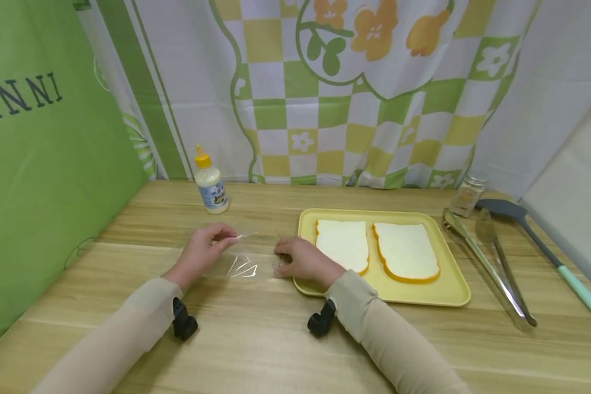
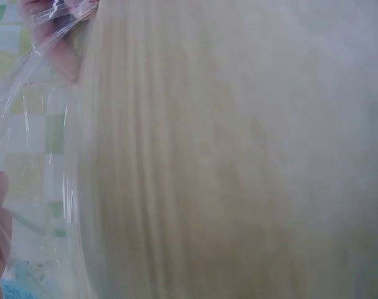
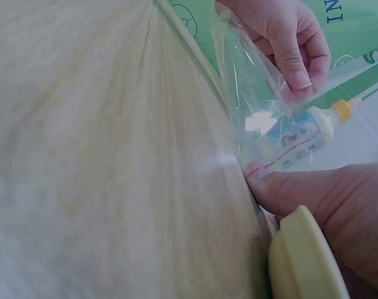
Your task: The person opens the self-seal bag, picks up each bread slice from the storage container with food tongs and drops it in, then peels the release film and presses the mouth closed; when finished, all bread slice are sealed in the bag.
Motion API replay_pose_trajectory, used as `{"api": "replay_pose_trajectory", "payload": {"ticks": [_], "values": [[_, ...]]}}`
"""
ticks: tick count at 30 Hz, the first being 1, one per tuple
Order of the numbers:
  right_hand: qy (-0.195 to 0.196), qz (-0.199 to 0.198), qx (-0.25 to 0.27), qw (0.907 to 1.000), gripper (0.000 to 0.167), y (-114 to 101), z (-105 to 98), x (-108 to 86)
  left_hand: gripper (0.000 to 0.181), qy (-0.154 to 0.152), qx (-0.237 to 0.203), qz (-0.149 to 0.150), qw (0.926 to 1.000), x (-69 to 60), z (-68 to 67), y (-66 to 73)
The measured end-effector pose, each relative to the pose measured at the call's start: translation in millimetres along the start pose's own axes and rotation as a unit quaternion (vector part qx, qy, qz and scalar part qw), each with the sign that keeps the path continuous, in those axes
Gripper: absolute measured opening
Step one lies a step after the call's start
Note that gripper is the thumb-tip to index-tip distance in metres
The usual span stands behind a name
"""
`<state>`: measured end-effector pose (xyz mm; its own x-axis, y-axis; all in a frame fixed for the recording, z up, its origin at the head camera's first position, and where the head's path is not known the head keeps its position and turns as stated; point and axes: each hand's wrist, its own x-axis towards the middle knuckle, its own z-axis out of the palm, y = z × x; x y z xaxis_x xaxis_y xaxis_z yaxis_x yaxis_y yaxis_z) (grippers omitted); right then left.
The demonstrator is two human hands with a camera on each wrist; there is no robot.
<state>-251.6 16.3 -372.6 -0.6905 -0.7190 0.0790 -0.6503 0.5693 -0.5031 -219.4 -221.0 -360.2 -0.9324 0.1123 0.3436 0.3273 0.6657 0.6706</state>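
Note:
A clear plastic bag [image 1: 243, 266] is stretched between my two hands, low over the wooden table. My left hand [image 1: 204, 250] pinches the bag's left part between thumb and fingers. On the other side my right hand [image 1: 307, 261] holds the bag's edge, where a strip of red print shows in the right wrist view. That hand is beside the left rim of a yellow tray [image 1: 445, 290]. Two slices of bread, a left slice [image 1: 342, 243] and a right slice [image 1: 406, 250], lie flat on the tray. In the left wrist view, both hands show only partly.
Behind the left hand stands a squeeze bottle [image 1: 212, 191] with a yellow cap. Right of the tray lie metal tongs [image 1: 492, 268] and a spatula [image 1: 542, 241] with a mint handle. A glass shaker jar [image 1: 468, 194] stands at the back right, before a checked curtain [image 1: 325, 120].

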Motion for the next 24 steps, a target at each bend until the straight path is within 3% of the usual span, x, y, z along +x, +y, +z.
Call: {"api": "replay_pose_trajectory", "payload": {"ticks": [12, 24], "values": [[0.000, -0.005, -0.003, 1.0000, 0.046, -0.7, 0.8, -1.7, 0.011, 0.018, -0.025, -0.042, 0.9986, -2.8, -8.3, -2.4], [0.007, -0.019, -0.015, 0.9997, 0.045, 0.4, 0.1, -0.3, 0.015, 0.032, -0.060, -0.030, 0.9972, -0.2, -11.6, -3.7]]}}
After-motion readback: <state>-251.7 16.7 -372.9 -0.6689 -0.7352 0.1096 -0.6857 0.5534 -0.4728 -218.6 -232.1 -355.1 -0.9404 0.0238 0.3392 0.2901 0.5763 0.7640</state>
